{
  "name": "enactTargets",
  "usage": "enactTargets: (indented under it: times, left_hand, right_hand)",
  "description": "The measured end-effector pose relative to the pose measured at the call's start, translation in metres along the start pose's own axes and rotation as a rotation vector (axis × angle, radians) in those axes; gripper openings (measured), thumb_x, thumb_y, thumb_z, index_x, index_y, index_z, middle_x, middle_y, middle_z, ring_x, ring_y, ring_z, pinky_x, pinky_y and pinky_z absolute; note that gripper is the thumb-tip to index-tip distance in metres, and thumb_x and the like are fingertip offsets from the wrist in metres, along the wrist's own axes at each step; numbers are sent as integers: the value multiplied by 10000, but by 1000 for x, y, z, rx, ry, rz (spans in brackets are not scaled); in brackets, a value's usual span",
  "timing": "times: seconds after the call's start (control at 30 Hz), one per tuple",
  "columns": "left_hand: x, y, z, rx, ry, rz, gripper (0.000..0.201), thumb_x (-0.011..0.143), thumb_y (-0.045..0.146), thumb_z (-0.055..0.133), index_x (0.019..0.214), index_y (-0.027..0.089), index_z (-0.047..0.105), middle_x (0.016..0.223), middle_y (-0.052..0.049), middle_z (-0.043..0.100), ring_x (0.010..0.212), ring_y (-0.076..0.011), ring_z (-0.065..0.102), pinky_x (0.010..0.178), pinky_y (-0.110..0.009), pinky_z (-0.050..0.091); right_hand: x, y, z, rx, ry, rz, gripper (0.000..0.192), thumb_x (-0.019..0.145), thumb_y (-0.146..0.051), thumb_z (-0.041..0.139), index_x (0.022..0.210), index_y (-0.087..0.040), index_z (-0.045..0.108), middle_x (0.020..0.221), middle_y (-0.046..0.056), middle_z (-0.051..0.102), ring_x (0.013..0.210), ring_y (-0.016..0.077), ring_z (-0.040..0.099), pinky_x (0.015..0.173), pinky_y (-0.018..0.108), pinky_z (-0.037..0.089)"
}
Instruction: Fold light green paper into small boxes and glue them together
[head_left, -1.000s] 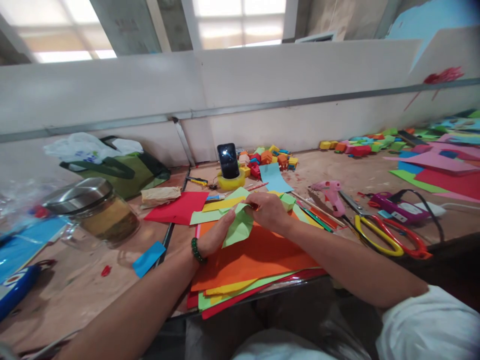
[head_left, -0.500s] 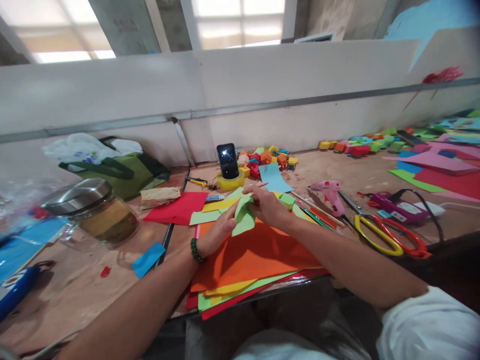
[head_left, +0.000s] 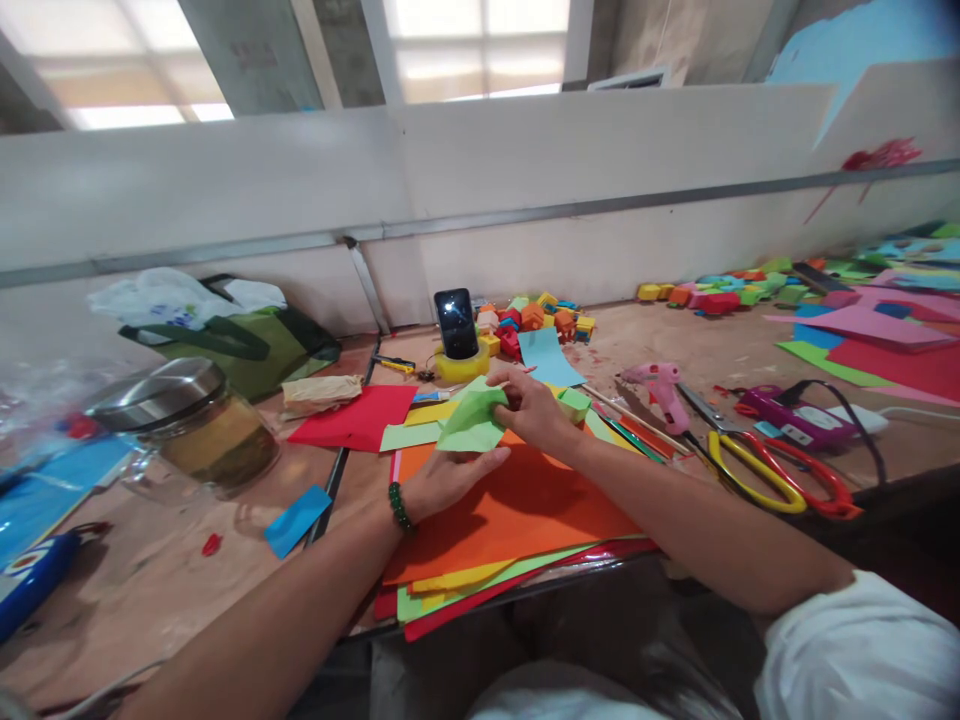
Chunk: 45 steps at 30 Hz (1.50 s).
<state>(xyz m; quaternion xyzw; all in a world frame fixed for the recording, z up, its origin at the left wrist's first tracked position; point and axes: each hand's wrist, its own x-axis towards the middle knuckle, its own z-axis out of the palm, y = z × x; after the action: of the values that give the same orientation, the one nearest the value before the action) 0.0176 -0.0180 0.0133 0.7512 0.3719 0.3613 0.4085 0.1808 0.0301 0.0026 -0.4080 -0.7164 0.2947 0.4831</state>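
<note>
My right hand (head_left: 531,408) pinches a creased light green sheet of paper (head_left: 472,420) at its right edge, above the stacked papers. Lower and to the left is my left hand (head_left: 450,482), with a dark green bead bracelet (head_left: 400,506) at its wrist. Its thumb stretches out below the sheet, apart from the other fingers, which are mostly hidden behind the paper. Under both hands lies an orange sheet (head_left: 517,510), with yellow, green and red sheets below it. A folded green paper piece (head_left: 574,402) sits beside my right wrist.
A phone (head_left: 456,325) stands in a yellow tape roll (head_left: 461,368), near small paper cubes (head_left: 532,317). Scissors (head_left: 757,460), a pink glue gun (head_left: 664,390) and a purple device (head_left: 799,415) are on the right. A glass jug (head_left: 202,430) and a green bag (head_left: 240,345) occupy the left.
The green sheet has turned and shows a broader face. My left hand has dropped slightly away from it, its thumb swinging out to the right. My right hand keeps its pinch.
</note>
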Motion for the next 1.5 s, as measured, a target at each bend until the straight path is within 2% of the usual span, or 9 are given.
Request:
enactTargets:
  times: [0.27, 0.43, 0.57, 0.73, 0.97, 1.07, 1.27, 1.33, 1.5]
  left_hand:
    - [2, -8, 4, 47, 88, 73, 280, 818, 459, 541, 920, 210, 618, 932, -56, 682, 976, -255, 581, 974, -405, 434]
    - [7, -18, -2, -45, 263, -65, 219, 782, 397, 547, 808, 189, 612, 875, -63, 684, 900, -246, 615, 820, -390, 524]
    - [11, -21, -13, -87, 346, -228, 153, 666, 255, 575, 780, 162, 616, 775, -50, 672, 696, -202, 629, 632, -319, 534]
    - [10, -17, -20, 123, 289, -218, 89, 585, 167, 567, 656, 161, 620, 592, 8, 621, 576, -160, 568, 551, -258, 474]
    - [10, -16, -15, -254, 270, -208, 375, 650, 446, 705, 856, 134, 668, 796, -58, 686, 762, -205, 638, 635, -281, 514]
    - [11, -21, -14, -241, 244, -206, 361, 664, 465, 683, 777, 123, 657, 694, -41, 654, 619, -157, 577, 559, -259, 480]
    - [11, -20, -17, -9, 143, -158, 163, 647, 271, 592, 574, 132, 637, 559, 14, 559, 561, -109, 449, 517, -211, 369]
    - [10, -18, -16, -1, 120, -169, 152, 632, 244, 572, 615, 128, 671, 577, 10, 578, 559, -110, 456, 508, -208, 360]
    - [11, -20, -17, 50, 134, -158, 265, 585, 178, 497, 737, 141, 711, 625, 6, 631, 605, -137, 528, 551, -216, 404]
  right_hand:
    - [-3, -6, 8, -90, -11, 39, 43, 736, -233, 499, 749, -195, 512, 578, -55, 471, 533, 109, 427, 517, 223, 310]
    - [-8, -10, 11, -376, -139, 42, 200, 823, -261, 504, 639, -196, 461, 635, -14, 526, 618, 130, 463, 563, 238, 299]
    - [-12, -15, 7, -502, -115, 55, 165, 805, -345, 586, 822, -186, 547, 738, 12, 601, 622, 143, 506, 556, 245, 312]
    - [-13, -19, 3, -380, 11, -151, 437, 734, -178, 576, 1163, -177, 492, 892, 36, 610, 652, 140, 554, 611, 262, 420]
    - [-8, -12, 12, 148, 14, 194, 374, 660, -148, 488, 1031, -191, 463, 866, 11, 610, 641, 142, 615, 538, 262, 516]
    - [-8, -6, 13, 37, -53, 181, 376, 655, -154, 534, 1027, -186, 490, 871, 21, 632, 704, 169, 625, 597, 291, 530]
    - [-9, -12, -1, -296, -14, -146, 700, 625, -155, 689, 1288, -228, 479, 1201, 83, 593, 1027, 229, 580, 828, 350, 479]
    - [-8, -16, -5, -385, -81, -91, 602, 641, -162, 704, 1222, -242, 566, 1038, 44, 662, 897, 207, 608, 752, 312, 463]
    - [-7, -22, -11, -441, -170, 9, 66, 749, -203, 647, 710, -191, 700, 627, -19, 614, 615, 124, 527, 564, 227, 333]
